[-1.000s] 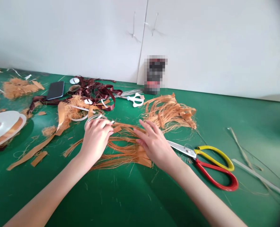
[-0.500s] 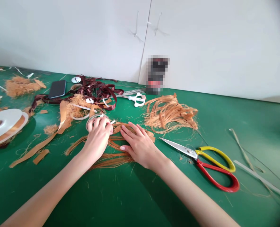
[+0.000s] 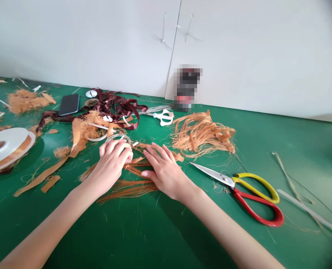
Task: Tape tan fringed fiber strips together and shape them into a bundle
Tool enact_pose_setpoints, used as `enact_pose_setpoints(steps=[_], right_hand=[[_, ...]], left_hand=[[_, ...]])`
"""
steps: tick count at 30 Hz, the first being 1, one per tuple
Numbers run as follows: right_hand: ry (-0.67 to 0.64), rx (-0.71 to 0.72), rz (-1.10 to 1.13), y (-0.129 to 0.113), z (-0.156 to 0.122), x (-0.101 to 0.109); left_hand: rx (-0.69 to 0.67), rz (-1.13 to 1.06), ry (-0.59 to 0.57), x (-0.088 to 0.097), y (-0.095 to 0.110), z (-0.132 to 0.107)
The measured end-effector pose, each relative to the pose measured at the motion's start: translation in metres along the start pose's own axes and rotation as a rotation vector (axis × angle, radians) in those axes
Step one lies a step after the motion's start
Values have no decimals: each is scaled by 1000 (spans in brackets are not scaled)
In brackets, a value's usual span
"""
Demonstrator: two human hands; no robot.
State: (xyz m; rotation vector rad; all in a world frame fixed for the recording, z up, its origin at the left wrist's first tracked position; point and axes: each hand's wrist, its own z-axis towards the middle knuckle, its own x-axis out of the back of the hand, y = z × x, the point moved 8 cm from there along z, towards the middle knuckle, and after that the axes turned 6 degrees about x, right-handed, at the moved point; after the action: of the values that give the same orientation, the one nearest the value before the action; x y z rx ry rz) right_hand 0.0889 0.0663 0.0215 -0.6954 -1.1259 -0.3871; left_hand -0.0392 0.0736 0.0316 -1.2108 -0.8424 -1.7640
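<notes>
Gripping a thin clear hoop point(image 3: 118, 137) with curled fingers, the left hand point(image 3: 111, 161) sits at its near rim, while the open right hand point(image 3: 163, 172) lies spread on orange fibre strands point(image 3: 129, 188) just beside it, on the green worktop point(image 3: 295, 149). Right of the hoop lie a second orange fibre bundle point(image 3: 202, 134) and red-and-yellow-handled scissors point(image 3: 239, 190); behind it, tangled maroon ribbon point(image 3: 118, 108); well left, a white tape roll point(image 3: 3, 147).

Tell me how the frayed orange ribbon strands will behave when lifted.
Likely floppy: the frayed orange ribbon strands lie in thin, curving threads. Probably very light and apt to shed, given loose fibres scattered across the green mat.
</notes>
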Motion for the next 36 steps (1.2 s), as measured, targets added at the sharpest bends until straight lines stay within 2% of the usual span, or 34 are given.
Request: enact_pose_setpoints(steps=[6,12,17,20,27,30,34,36], right_hand=[[149,17,9,-2,10,16],[198,-6,99,2,14,18],[264,-74,234,12,10,17],[250,-69,249,15,8,16],[238,-61,244,19,3,18],[231,-57,227,20,2,22],[128,-42,182,19,3,21],[100,-39,179,20,2,21]], left_hand=[[-43,-14,-3,-1,8,5],[-23,-73,32,6,12,10],[-114,-125,92,15,25,9],[-10,-245,90,15,17,11],[344,-765,17,4,-12,15],[430,-840,6,3,-16,14],[498,-899,8,1,-21,12],[566,-998,20,-3,-27,10]])
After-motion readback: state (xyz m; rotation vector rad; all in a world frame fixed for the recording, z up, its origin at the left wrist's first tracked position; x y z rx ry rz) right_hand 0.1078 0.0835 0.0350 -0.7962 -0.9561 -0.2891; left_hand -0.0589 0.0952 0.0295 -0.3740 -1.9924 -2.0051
